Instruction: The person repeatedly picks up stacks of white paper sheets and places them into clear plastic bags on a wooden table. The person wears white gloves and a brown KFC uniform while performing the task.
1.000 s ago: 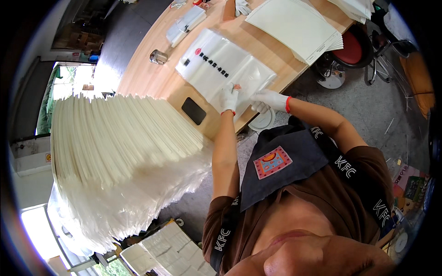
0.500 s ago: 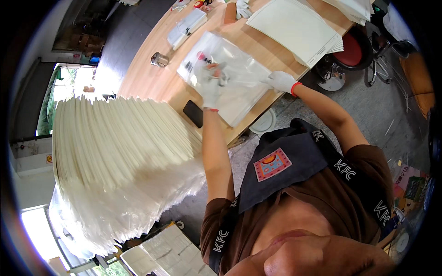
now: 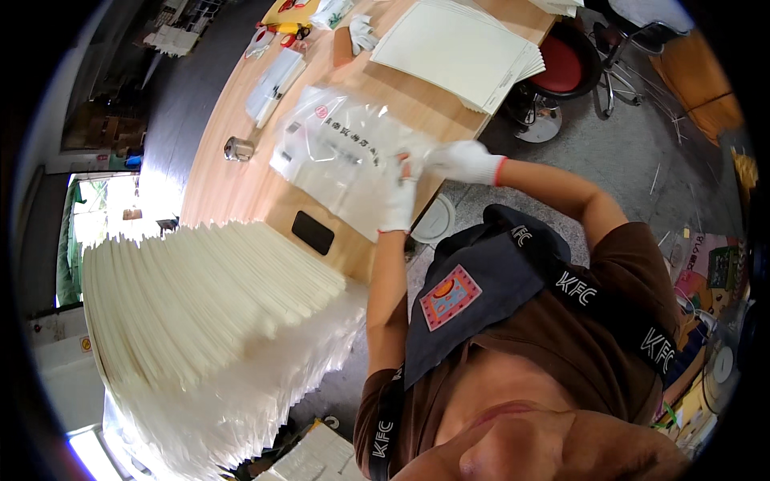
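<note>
A clear plastic bag (image 3: 333, 132) with printing and a flat pale sheet inside lies on the wooden table. Both my hands wear white knit gloves with bare fingertips showing on the left. My left hand (image 3: 396, 200) is at the bag's near end, its fingers closed on the plastic. Beside it my right hand (image 3: 465, 163) is also closed on the bag's near right edge, its fingertips partly hidden and slightly blurred. Close to my left forearm lies a black phone (image 3: 313, 232).
A tall stack of bagged cream sheets (image 3: 208, 313) stands at the left. Farther along the table (image 3: 210, 188) are a metal cup (image 3: 239, 149), a pile of plastic bags (image 3: 275, 84), scissors (image 3: 261, 40), a spare glove (image 3: 363, 34) and cream boards (image 3: 457, 52). A red stool (image 3: 565, 64) stands beyond the edge.
My left hand has moved from the middle of the bag to its near end, close to my right hand. The bag's printed face is now uncovered. The whole view has shifted.
</note>
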Motion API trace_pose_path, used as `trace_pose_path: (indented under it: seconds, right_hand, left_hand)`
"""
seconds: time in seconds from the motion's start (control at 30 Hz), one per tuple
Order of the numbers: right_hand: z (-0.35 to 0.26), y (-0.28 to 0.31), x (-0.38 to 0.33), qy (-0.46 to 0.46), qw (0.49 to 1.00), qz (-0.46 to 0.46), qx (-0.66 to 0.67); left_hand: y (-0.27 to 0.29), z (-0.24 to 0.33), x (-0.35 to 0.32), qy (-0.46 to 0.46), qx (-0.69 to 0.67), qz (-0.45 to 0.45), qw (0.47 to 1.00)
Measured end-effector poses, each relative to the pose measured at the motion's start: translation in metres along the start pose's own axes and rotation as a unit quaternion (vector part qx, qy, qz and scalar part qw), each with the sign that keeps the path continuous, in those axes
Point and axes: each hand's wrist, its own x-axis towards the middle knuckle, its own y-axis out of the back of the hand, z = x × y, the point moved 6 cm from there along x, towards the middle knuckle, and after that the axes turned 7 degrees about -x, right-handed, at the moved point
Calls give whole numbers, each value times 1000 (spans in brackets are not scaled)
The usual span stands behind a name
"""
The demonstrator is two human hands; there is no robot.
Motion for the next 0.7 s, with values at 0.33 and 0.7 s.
trace_pose_path:
  seconds: [0.33,0.7]
  right_hand:
    - [132,80,-38,74,940,136,-304]
    - [44,73,-72,20,972,208,110]
  left_hand:
    - [-63,-51,47,78,-307,-65,946]
    - [-80,-62,29,317,-365,-78,872]
